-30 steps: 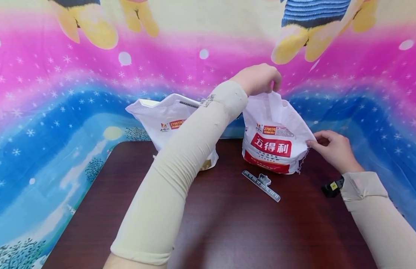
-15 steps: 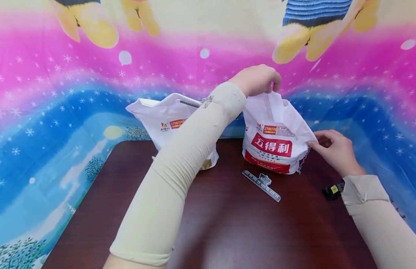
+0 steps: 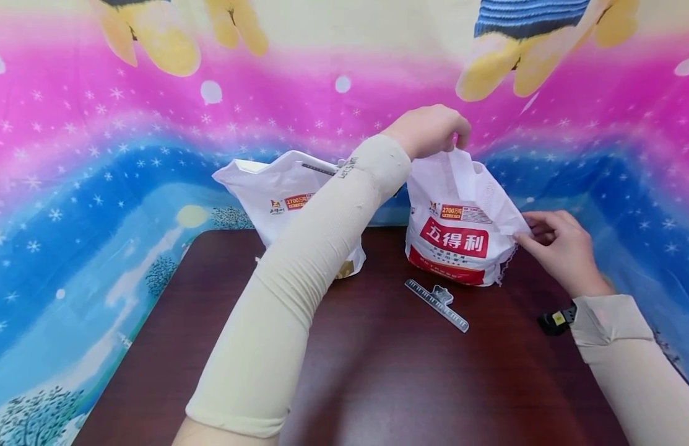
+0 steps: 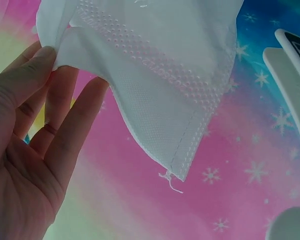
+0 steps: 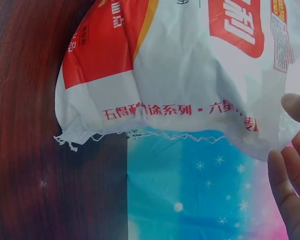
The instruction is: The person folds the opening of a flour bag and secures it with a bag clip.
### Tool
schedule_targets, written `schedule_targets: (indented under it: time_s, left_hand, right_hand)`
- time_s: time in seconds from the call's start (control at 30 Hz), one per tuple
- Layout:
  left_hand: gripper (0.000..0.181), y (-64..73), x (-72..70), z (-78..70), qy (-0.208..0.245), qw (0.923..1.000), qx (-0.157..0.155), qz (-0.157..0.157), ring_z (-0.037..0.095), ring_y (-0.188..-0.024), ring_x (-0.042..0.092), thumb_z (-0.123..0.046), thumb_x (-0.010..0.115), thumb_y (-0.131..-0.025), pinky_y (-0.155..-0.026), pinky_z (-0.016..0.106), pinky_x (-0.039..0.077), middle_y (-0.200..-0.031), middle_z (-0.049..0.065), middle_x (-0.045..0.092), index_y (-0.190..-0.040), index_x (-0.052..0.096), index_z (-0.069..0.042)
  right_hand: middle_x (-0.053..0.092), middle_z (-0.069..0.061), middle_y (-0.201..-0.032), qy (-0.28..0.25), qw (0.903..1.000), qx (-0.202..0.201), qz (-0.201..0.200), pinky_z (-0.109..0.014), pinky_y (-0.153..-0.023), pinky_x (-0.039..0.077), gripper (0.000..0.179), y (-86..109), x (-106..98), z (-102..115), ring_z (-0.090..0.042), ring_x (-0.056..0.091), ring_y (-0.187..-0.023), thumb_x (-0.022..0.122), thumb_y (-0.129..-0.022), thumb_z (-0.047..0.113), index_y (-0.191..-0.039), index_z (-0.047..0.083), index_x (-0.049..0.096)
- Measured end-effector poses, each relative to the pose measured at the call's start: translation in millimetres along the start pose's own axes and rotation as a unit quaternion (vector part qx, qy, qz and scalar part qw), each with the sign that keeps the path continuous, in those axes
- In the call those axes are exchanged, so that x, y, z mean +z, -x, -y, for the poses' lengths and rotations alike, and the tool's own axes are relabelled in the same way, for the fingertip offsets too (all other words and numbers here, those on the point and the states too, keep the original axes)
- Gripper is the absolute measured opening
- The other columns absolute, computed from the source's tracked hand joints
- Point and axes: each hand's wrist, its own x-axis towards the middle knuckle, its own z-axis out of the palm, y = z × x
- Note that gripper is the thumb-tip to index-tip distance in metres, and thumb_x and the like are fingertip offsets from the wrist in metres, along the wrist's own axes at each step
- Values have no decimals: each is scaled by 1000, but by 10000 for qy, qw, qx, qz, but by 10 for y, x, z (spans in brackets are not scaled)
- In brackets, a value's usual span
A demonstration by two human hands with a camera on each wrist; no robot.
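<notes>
A white flour bag with red print stands upright at the back right of the table. My left hand pinches the bag's top edge. In the left wrist view, the thumb and fingers of the left hand hold the white rim, and a loose thread hangs from its corner. At the bag's right side my right hand pinches the side edge between thumb and fingers, as the right hand in the right wrist view also shows. A clear clip with a ruler-like bar lies in front of the bag.
A second white bag stands at the left, partly hidden behind my left sleeve; a dark bar shows near its top. The dark wooden table ends at a printed cloth backdrop.
The head view has shifted slightly. My right thumb reaches a little further onto the bag's right side, and a small fold shows there. My left hand keeps its hold on the top edge.
</notes>
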Motion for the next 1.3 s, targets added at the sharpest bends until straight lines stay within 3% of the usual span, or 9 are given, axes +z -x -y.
schedule_targets:
  time_s: [0.23, 0.47, 0.73, 1.17, 1.3]
  left_hand:
    - [26, 28, 22, 38, 41, 10000, 52, -63, 11, -119, 50, -26, 65, -100, -94, 21, 46, -131, -6, 58, -125, 68, -26]
    - [24, 16, 34, 19, 181, 9998, -6, -115, 10, -118, 52, -29, 66, -99, -94, 19, 45, -131, -8, 59, -123, 67, -28]
    - [25, -32, 43, 19, -121, 9999, 10, -50, 9, -121, 51, -29, 64, -101, -97, 20, 43, -133, -9, 59, -126, 67, -29]
    - [25, -53, 36, 17, -309, 9995, 40, -95, 8, -121, 51, -29, 65, -100, -97, 20, 42, -133, -10, 59, -125, 66, -30]
    - [25, -42, 36, 32, -390, 9992, 23, -57, 7, -122, 51, -28, 64, -100, -98, 19, 42, -133, -10, 59, -125, 66, -30]
  right_hand:
    - [59, -15, -110, -46, 9996, 13, -270, 4, -75, 33, 39, 12, 44, 136, 10, 47, -87, 77, -90, 9, -127, 0, 67]
    - [60, -16, -107, -149, 9986, -258, -442, 4, -76, 34, 41, 33, 89, 267, 14, 46, -88, 78, -88, 5, -128, 1, 67]
    - [61, -19, -108, -276, 9979, -544, -209, 5, -77, 33, 41, 51, 174, 394, 15, 45, -91, 77, -87, 1, -126, 0, 68]
    - [63, -18, -110, -261, 9958, -627, 607, 4, -78, 28, 38, 131, 390, 482, -31, 58, -99, 76, -88, 0, -125, 0, 66]
    - [64, -19, -109, -295, 9944, -730, 699, 2, -78, 30, 37, 131, 473, 513, -31, 59, -95, 77, -87, 0, -122, 0, 66]
